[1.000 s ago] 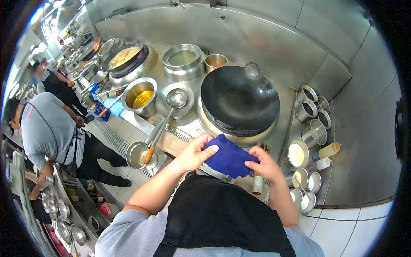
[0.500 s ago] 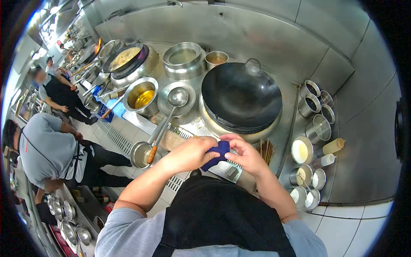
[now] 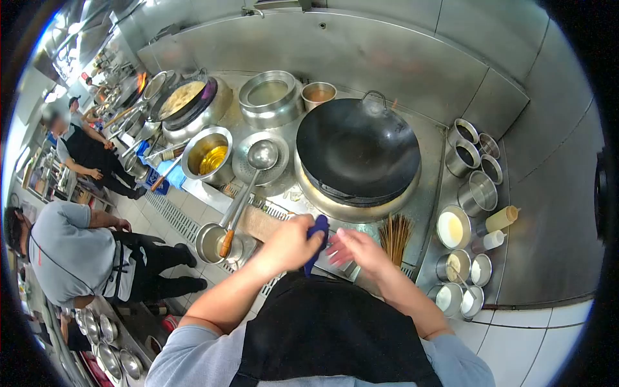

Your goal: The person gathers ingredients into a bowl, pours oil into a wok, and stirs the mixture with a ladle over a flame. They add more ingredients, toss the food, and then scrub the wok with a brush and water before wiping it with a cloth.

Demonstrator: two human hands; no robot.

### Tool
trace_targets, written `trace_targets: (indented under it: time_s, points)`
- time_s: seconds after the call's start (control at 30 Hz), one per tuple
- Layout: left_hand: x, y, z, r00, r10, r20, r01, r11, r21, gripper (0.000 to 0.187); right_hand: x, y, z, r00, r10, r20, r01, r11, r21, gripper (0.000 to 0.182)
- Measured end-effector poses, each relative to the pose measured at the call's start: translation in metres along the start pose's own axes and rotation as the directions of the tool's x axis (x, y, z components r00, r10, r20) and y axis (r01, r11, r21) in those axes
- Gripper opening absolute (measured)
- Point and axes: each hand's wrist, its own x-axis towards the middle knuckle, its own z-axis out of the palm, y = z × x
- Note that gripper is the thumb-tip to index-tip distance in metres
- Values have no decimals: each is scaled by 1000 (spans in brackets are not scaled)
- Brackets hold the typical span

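A folded dark blue cloth (image 3: 316, 240) is gripped in my left hand (image 3: 293, 242), in front of my black apron. Just to the right of it, my right hand (image 3: 358, 250) is apart from the cloth, its fingers stretched out and a little blurred. Beyond both hands a black wok (image 3: 358, 151) sits on the round burner, its loop handle at the far side. A bundle of thin bamboo sticks, like a wok brush (image 3: 395, 238), stands beyond my right hand. Left of the wok, a ladle (image 3: 262, 156) rests on a perforated strainer (image 3: 245, 164).
Steel pots with sauces and seasonings (image 3: 453, 227) line the right side, beside squeeze bottles (image 3: 501, 219). A pot of yellow oil (image 3: 193, 169) and a lidless steel pot (image 3: 248, 116) stand at left. Another wok (image 3: 187, 100) holds foamy liquid. Co-workers (image 3: 77, 251) stand on the left.
My right hand has let go of the blue cloth and opened to the right. My left hand keeps the cloth, now turned more upright. The view has shifted slightly.
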Motion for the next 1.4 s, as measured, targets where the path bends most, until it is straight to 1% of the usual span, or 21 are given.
trace_targets:
  time_s: [0.1, 0.17, 0.3, 0.37, 0.4, 0.43, 0.47, 0.57, 0.6, 0.67, 0.7, 0.77, 0.87, 0.93, 0.97, 1.03, 1.1, 1.17, 1.2, 1.37, 1.4]
  points:
    - [-13, 11, 30, 992, 128, -7, -128, 989, -79, 25, -1, 11, 28, 992, -112, -57, 125, 932, 341, 41]
    - [-17, 6, 27, 978, 207, 26, -204, 975, -82, 26, 2, 8, 25, 979, -173, -112, 196, 949, 247, 36]
    - [-14, -43, 21, 980, -177, -86, 137, 926, -352, 36, 8, 13, 16, 973, -104, -206, 165, 938, 304, 27]
    - [-11, -92, 46, 913, -407, 38, 320, 653, -686, 47, 7, 9, 18, 991, -82, -102, 103, 971, 218, 26]
    - [-14, -91, 45, 840, -473, 268, 490, 444, -750, 56, 7, 10, 18, 996, -62, -65, 75, 971, 226, 27]
    - [-16, -91, 44, 731, -475, 490, 636, 213, -742, 67, 5, 7, 20, 996, -68, -61, 80, 972, 219, 27]
    - [-19, -108, 54, 685, -271, 676, 708, 31, -706, 78, 2, 2, 23, 998, -65, -7, 65, 960, 272, 27]
    - [-31, -86, 48, 744, -170, 646, 570, -344, -746, 67, -1, -1, 20, 996, -74, 50, 53, 940, 337, 30]
    - [-31, -89, 46, 744, -170, 646, 569, -347, -746, 67, -2, -1, 15, 999, -40, 7, 35, 941, 335, 31]
    - [-32, -94, 43, 787, -253, 563, 525, -205, -826, 49, -7, -4, 12, 993, 9, -114, 33, 932, 360, 34]
    - [-31, -96, 43, 789, -255, 559, 518, -212, -829, 49, -4, 2, 6, 994, 13, -110, 27, 935, 354, 34]
    - [-28, -100, 41, 867, -297, 400, 435, 62, -898, 51, 4, 27, -13, 985, 84, -148, -10, 896, 444, 35]
    - [-28, -83, 39, 901, -342, 267, 360, 244, -901, 52, 7, 47, -22, 979, 130, -157, -39, 877, 478, 37]
    - [-28, -72, 43, 934, -356, 40, 241, 543, -805, 45, 7, 50, -23, 974, 156, -161, -56, 866, 497, 37]
    - [-27, -77, 45, 931, -363, 34, 239, 537, -809, 45, 6, 50, -23, 977, 150, -152, -49, 852, 521, 36]
    - [-25, -96, 52, 958, -100, 270, 196, 913, -358, 44, 1, 38, -13, 979, 152, -138, -53, 839, 542, 36]
    - [-20, -90, 62, 936, -207, 285, 299, 895, -331, 29, -7, 20, 7, 999, 43, -33, -18, 836, 548, 37]
    - [-10, -65, 60, 876, -377, 299, 475, 573, -668, 41, 6, 33, 16, 999, 35, 4, -33, 854, 519, 39]
    - [-8, -64, 68, 949, -266, 167, 310, 715, -626, 60, 9, 36, 21, 999, 24, 39, -40, 871, 490, 40]
    - [-14, -89, 55, 980, -9, 200, 53, 975, -215, 61, 21, 18, 22, 964, 100, 247, -239, 736, 633, 43]
    - [-17, -98, 51, 966, 90, 242, -60, 990, -126, 58, 24, 26, 20, 983, 127, 130, -144, 981, 130, 41]
